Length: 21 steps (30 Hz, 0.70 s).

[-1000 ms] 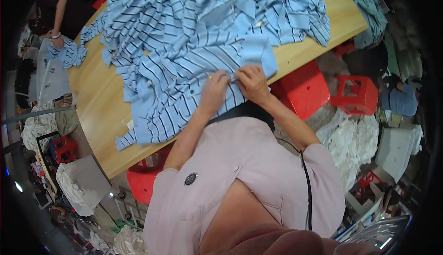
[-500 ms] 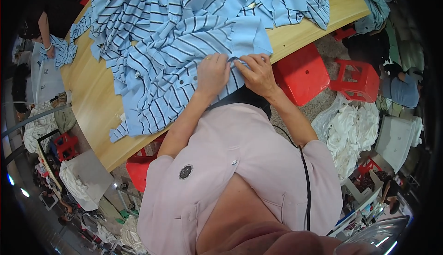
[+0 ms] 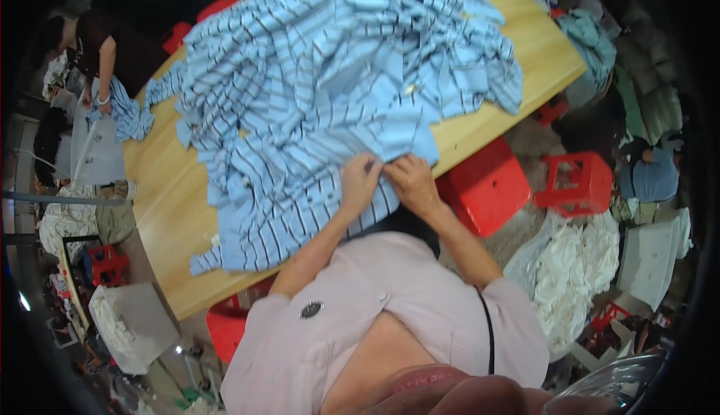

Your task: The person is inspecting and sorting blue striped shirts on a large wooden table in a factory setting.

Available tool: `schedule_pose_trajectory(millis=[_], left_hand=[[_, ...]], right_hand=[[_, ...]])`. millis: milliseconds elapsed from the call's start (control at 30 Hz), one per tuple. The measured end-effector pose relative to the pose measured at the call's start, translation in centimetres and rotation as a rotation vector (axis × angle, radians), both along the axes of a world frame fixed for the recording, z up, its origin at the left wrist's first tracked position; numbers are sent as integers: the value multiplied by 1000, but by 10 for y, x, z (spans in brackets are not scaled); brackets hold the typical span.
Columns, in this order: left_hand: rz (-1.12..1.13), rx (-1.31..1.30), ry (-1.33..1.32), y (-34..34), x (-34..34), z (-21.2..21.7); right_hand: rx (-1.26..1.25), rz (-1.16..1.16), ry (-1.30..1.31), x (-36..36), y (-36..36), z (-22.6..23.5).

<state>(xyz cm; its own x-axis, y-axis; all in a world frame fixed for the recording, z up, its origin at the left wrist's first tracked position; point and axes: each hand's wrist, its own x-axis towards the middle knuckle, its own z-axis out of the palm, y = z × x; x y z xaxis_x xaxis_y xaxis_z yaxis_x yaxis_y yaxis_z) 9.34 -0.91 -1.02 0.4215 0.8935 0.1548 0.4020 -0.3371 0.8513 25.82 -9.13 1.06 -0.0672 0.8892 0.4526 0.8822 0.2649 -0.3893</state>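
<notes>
A light blue garment (image 3: 300, 216) with dark stripes lies at the near edge of the table (image 3: 161, 227), its plain blue band (image 3: 409, 133) at the right end. My left hand (image 3: 360, 182) is closed in a pinch at the garment's near edge. Beside it, my right hand (image 3: 412, 184) grips the same edge with bent fingers, thumb towards the left hand. The bit of cloth between the fingertips is too small to make out. A large heap of similar striped garments (image 3: 300, 77) spreads behind, running into the one I hold.
Red stools (image 3: 487, 190) stand right of the table, with another red stool (image 3: 576, 182) farther out. White cloth (image 3: 562, 280) lies in clear plastic at the lower right. At the far left a person (image 3: 105, 62) handles striped cloth near a white bin (image 3: 97, 148).
The whole view has tilted, so table and hands sit lower in the picture. My hands stay at the garment's edge; the left thumb and forefinger now show pinched. The person at left shows more.
</notes>
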Motion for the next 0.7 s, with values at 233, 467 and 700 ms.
schedule_pose_trajectory(millis=[233,467,700], left_hand=[[58,66,-92,-13,-10,-2],[67,243,-41,-15,-7,-2],[18,217,63,-12,-6,0]], right_hand=[[-79,62,-28,-2,2,4],[48,155,-124,6,2,3],[168,134,27,5,7,-3]])
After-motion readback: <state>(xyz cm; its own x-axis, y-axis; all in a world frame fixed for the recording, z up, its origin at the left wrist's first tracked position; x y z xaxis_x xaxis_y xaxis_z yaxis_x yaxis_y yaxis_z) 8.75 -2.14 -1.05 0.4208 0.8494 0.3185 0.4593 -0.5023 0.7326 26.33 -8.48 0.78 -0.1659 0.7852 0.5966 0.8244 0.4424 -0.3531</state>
